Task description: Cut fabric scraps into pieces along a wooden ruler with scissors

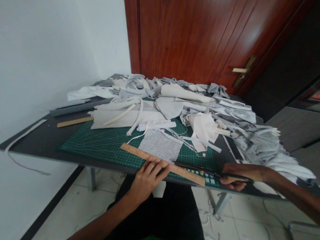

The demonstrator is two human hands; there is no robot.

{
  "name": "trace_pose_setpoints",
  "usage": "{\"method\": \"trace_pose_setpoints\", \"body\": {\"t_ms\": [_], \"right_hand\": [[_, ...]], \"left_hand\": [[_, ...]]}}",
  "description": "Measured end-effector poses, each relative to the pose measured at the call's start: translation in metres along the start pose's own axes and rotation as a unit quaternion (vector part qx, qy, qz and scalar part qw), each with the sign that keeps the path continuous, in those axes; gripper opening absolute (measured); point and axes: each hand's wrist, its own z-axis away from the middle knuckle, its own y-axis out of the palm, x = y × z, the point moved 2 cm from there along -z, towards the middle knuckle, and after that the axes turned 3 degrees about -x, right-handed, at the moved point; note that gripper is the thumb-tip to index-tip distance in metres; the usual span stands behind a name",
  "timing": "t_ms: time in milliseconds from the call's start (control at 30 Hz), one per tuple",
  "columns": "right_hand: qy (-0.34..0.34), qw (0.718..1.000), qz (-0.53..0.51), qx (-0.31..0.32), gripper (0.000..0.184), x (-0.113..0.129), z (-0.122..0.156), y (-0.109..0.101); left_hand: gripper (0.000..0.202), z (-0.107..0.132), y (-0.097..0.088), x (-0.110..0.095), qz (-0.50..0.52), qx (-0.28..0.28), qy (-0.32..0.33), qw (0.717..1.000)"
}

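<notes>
Four left fingers [155,164] lie spread flat on a wooden ruler [183,172] at six o'clock, gripping nothing; right fingers [233,184] curl around black scissors [214,174] at four. I see gray cloth [161,145] just beyond the ruler, on a green mat [97,144]; fabric scraps [183,92] heap the worktop [36,142] toward twelve.
</notes>
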Motion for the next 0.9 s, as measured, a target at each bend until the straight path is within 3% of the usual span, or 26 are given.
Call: {"method": "trace_pose_setpoints", "body": {"t_ms": [500,700,900], "right_hand": [[0.043,0.998,0.002,-0.046,0.07,-0.008,-0.004,-0.002],[0.027,0.999,-0.038,-0.02,0.07,0.0,-0.004,0.0],[0.033,0.999,0.003,-0.022,0.062,0.005,-0.011,-0.003]], "left_hand": [[0.054,0.001,0.0,0.0,-0.002,0.002,0.003,1.0],[0.051,-0.002,-0.002,0.0,0.004,0.001,0.003,1.0],[0.052,-0.003,-0.002,0.0,-0.001,0.004,0.004,1.0]]}}
